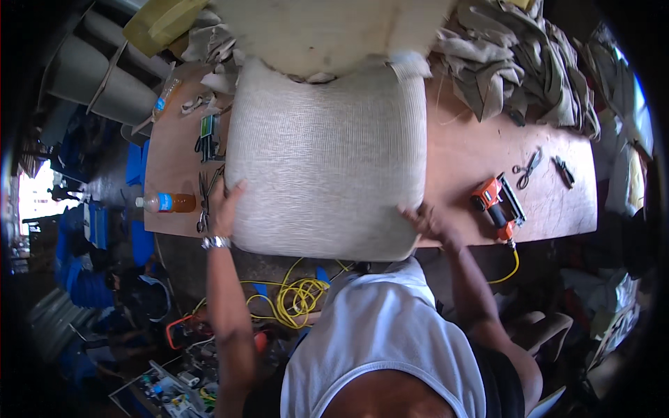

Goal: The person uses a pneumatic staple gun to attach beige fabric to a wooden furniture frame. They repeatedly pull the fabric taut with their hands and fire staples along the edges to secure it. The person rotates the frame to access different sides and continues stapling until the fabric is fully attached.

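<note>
A chair seat covered in pale ribbed fabric lies across the middle of the worktable, its front edge toward my body. My left hand, with a metal watch on the wrist, grips the seat's near left side, thumb over the top. At the near right corner, my right hand is curled round the edge; slight blur softens its fingers. The undersides of the seat and both hands' lower fingers are hidden. Beyond the seat rises a cream padded panel, with fabric bunched where the two meet.
Right of the seat lie an orange staple gun with a yellow hose, scissors and pliers. Grey fabric is heaped at the far right. A bottle and more scissors sit left. Coiled yellow hose covers floor below.
</note>
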`<state>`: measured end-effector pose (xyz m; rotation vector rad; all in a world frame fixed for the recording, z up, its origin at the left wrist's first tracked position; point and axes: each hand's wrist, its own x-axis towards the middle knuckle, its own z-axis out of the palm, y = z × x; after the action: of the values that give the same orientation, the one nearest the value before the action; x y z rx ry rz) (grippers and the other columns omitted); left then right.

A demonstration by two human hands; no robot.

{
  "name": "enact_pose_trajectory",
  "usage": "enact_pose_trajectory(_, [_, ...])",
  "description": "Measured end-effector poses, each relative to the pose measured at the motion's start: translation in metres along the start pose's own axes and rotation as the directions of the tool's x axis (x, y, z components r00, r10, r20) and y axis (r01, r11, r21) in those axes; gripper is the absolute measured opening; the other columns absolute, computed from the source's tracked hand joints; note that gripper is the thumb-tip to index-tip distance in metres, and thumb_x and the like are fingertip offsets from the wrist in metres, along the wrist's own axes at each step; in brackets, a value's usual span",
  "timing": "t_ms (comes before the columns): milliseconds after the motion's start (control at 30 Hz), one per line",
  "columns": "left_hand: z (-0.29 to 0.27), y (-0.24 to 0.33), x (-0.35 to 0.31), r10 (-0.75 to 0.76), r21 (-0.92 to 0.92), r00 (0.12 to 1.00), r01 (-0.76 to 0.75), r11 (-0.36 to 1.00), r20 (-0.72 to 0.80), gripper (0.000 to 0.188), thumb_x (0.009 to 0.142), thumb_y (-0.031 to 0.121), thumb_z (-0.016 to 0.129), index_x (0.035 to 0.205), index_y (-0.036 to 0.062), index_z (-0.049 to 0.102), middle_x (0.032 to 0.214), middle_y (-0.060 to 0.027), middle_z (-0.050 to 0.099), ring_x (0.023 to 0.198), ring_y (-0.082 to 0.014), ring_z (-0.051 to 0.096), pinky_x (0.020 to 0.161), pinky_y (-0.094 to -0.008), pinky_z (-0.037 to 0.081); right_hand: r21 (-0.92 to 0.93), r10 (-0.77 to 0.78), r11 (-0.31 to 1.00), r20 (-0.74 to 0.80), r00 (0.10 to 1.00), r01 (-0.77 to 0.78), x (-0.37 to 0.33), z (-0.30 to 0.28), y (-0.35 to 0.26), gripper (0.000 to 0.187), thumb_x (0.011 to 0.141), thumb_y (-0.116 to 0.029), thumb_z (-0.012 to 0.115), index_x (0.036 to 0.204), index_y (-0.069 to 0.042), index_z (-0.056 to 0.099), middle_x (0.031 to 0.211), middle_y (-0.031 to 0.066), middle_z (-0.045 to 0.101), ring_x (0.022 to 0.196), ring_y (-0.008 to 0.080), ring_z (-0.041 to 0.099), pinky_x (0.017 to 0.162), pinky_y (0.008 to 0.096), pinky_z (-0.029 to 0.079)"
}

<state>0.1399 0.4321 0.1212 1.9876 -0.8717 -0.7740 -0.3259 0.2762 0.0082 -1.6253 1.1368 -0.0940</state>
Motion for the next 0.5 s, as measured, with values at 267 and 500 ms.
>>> enact_pose_trajectory(267, [0.055,0.019,0.082,0.667,0.878,0.713,-0.157,0.453,-0.216,0.092,0.088,0.060,0.068,0.150,-0.0031,0.043,0.153,-0.0283,0.047,0.143,-0.0427,0.043,0.114,-0.0581,0.036,0.244,0.227,0.921,0.297,0.928,-0.303,-0.016,0.078,-0.048,0.086,0.099,-0.071,0.047,0.138,0.006,0.055,0.103,0.0220,0.075,0.082,0.0272,0.075,0.067,0.0355,0.062])
enact_pose_trajectory(500, [0.199,-0.031,0.075,0.441,0.670,0.872,-0.458,0.584,0.212,0.077,0.103,0.052,0.048,0.160,0.0039,0.031,0.170,-0.0130,0.024,0.157,-0.0374,0.016,0.125,-0.0604,0.007,0.069,0.274,0.949,0.306,0.912,-0.308,0.035,0.061,-0.056,0.070,0.100,-0.061,0.057,0.126,0.004,0.059,0.094,0.0160,0.075,0.073,0.0238,0.071,0.069,0.0356,0.058])
